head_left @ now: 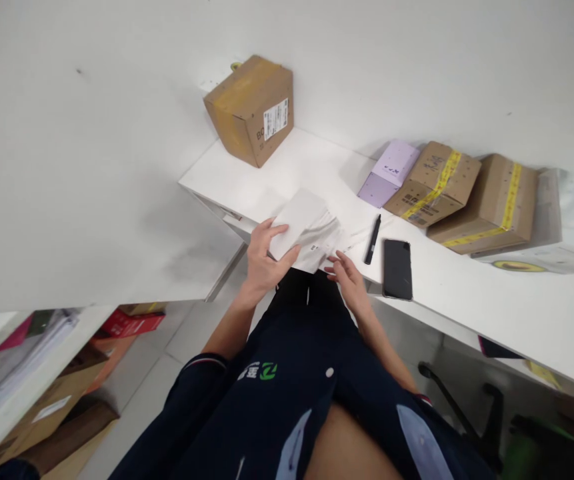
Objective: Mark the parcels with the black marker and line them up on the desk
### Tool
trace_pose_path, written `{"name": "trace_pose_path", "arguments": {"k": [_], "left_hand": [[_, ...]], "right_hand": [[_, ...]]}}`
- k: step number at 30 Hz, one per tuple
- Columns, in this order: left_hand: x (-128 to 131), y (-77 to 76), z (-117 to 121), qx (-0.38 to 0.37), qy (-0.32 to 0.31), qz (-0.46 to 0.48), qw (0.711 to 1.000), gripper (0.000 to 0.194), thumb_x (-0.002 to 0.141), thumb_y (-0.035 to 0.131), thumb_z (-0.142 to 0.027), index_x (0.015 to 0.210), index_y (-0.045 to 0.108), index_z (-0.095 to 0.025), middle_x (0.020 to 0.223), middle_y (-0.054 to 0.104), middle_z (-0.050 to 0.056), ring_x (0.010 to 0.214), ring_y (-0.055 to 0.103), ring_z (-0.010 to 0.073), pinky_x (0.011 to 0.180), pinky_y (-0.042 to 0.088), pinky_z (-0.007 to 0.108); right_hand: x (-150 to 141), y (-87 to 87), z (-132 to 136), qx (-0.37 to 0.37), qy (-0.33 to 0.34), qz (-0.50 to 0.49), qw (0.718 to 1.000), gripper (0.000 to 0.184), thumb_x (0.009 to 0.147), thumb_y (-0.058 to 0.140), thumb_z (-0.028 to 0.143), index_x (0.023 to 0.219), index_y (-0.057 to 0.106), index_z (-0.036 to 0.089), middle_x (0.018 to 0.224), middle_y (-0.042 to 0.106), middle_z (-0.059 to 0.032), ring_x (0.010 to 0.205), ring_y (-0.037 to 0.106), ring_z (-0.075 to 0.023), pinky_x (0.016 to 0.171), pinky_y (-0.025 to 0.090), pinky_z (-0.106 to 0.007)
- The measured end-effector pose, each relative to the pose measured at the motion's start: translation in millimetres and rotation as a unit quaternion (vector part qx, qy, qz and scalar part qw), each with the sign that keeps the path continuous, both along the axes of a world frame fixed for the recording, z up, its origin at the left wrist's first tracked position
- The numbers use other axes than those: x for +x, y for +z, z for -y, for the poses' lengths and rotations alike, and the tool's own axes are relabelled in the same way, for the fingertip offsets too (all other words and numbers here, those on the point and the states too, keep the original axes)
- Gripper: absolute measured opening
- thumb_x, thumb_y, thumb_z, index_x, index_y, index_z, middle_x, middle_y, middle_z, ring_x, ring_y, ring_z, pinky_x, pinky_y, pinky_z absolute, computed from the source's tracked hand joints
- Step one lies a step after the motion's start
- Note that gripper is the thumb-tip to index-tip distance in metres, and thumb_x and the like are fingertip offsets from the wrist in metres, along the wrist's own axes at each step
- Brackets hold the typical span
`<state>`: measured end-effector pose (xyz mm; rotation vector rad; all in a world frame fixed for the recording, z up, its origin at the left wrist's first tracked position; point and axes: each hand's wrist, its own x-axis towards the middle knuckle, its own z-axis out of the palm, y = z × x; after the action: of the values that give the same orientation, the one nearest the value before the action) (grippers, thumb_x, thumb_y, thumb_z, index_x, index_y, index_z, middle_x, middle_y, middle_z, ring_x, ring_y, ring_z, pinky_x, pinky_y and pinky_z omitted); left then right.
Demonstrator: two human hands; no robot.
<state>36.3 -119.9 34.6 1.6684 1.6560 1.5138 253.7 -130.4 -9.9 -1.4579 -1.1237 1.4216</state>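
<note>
Your left hand [263, 257] is wrapped around the near end of a small flat white rectangular packet [297, 221], thumb along one edge and fingers curled over the other, so it's properly pinched and tipped up off the desk. Right under it is a loose pile of white printed paper slips [324, 241], lying at the front edge of the white tabletop [467, 287]. Your right hand [349, 277] sits just beside that pile with the fingers loosely spread and pointing at the slips; fingertips look like they're touching the paper, holding nothing.

Moving out from there: a slim black pen [372, 239] lies just right of the slips, and a black smartphone [397, 269] lies face up next to it, near the table edge.

Further back against the wall you've got a small lilac cardboard box [389, 172], then two brown cardboard boxes strapped with yellow tape [437, 183] [489, 203], all leaning into each other, all closed, so can't tell what's inside. A white plastic mailer bag [551, 250] sits right of them. Off at the far left corner there's a bigger brown cardboard box with a white label [251, 110], also shut, well apart from your hands.

Down left, a low shelf has stacked papers and a red flat carton [131, 323].
</note>
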Motion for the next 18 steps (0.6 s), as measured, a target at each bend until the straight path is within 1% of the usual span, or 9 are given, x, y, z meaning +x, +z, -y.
{"name": "trace_pose_path", "arguments": {"k": [2,4,6,8,10,13,15,16,18], "left_hand": [[-2.2,8.0,-9.1,0.008,-0.039,-0.063,0.997,0.041,0.078,0.080,-0.054,0.107,0.071,-0.027,0.137,0.062,0.010,0.130,0.056,0.0351,0.115,0.040,0.055],[-4.3,12.8,-18.7,0.002,-0.084,-0.097,0.992,0.040,0.077,0.081,-0.055,0.103,0.072,-0.028,0.138,0.061,0.010,0.130,0.055,0.0367,0.114,0.039,0.057],[-6.3,15.3,-26.5,0.000,-0.116,-0.109,0.987,0.041,0.076,0.081,-0.057,0.103,0.072,-0.028,0.138,0.061,0.010,0.130,0.054,0.0368,0.114,0.038,0.057],[-7.7,16.6,-31.2,0.011,-0.132,-0.112,0.985,0.044,0.076,0.079,-0.061,0.104,0.072,-0.029,0.136,0.061,0.009,0.129,0.053,0.0360,0.114,0.038,0.057],[-8.3,16.8,-32.9,0.030,-0.136,-0.107,0.985,0.040,0.083,0.071,-0.063,0.105,0.073,-0.030,0.134,0.061,0.009,0.128,0.052,0.0345,0.114,0.038,0.056],[-6.3,13.1,-30.1,0.044,-0.131,-0.070,0.988,0.034,0.097,0.053,-0.057,0.104,0.072,-0.030,0.130,0.063,0.008,0.127,0.054,0.0309,0.113,0.040,0.054],[-2.2,5.9,-24.6,0.042,-0.110,-0.016,0.993,0.034,0.097,0.053,-0.056,0.113,0.068,-0.030,0.131,0.062,0.008,0.128,0.054,0.0296,0.114,0.041,0.052],[0.9,0.8,-20.7,0.034,-0.086,0.024,0.995,0.040,0.095,0.058,-0.057,0.123,0.064,-0.030,0.135,0.060,0.008,0.130,0.053,0.0298,0.116,0.040,0.052],[9.0,-10.8,-10.9,-0.012,-0.032,0.128,0.991,0.064,0.088,0.067,-0.062,0.141,0.049,-0.031,0.142,0.055,0.010,0.134,0.051,0.0311,0.117,0.041,0.052]], "right_hand": [[6.3,5.2,-7.3,0.029,-0.031,0.008,0.999,0.068,0.086,0.060,0.066,0.138,0.059,0.022,0.133,0.068,-0.0156,0.098,0.074,-0.0227,0.087,0.061,-0.043],[13.4,13.3,-15.2,0.069,-0.061,0.022,0.995,0.066,0.087,0.057,0.067,0.138,0.059,0.023,0.133,0.068,-0.0151,0.102,0.073,-0.0232,0.089,0.060,-0.044],[18.6,23.1,-23.7,0.109,-0.074,0.043,0.990,0.064,0.090,0.054,0.067,0.137,0.060,0.024,0.134,0.068,-0.0147,0.109,0.071,-0.0245,0.093,0.059,-0.045],[19.4,33.2,-33.2,0.149,-0.073,0.070,0.984,0.061,0.092,0.051,0.067,0.135,0.062,0.025,0.137,0.066,-0.0145,0.116,0.069,-0.0259,0.096,0.057,-0.047],[14.6,42.2,-43.5,0.177,-0.063,0.092,0.978,0.060,0.094,0.048,0.067,0.134,0.063,0.025,0.141,0.064,-0.0142,0.119,0.066,-0.0264,0.098,0.056,-0.047],[0.0,51.1,-56.5,0.191,-0.034,0.112,0.975,0.062,0.093,0.048,0.069,0.133,0.064,0.024,0.140,0.065,-0.0132,0.118,0.065,-0.0266,0.097,0.056,-0.046],[-10.3,54.0,-60.2,0.193,-0.018,0.117,0.974,0.063,0.092,0.048,0.069,0.130,0.066,0.023,0.135,0.068,-0.0125,0.119,0.064,-0.0272,0.100,0.055,-0.045],[-14.3,54.9,-60.1,0.193,-0.013,0.115,0.974,0.062,0.092,0.049,0.069,0.129,0.066,0.022,0.132,0.069,-0.0121,0.120,0.064,-0.0274,0.101,0.054,-0.046],[-18.9,56.6,-56.4,0.189,-0.008,0.105,0.976,0.061,0.092,0.050,0.067,0.128,0.067,0.021,0.130,0.071,-0.0115,0.120,0.064,-0.0276,0.102,0.054,-0.045]]}}
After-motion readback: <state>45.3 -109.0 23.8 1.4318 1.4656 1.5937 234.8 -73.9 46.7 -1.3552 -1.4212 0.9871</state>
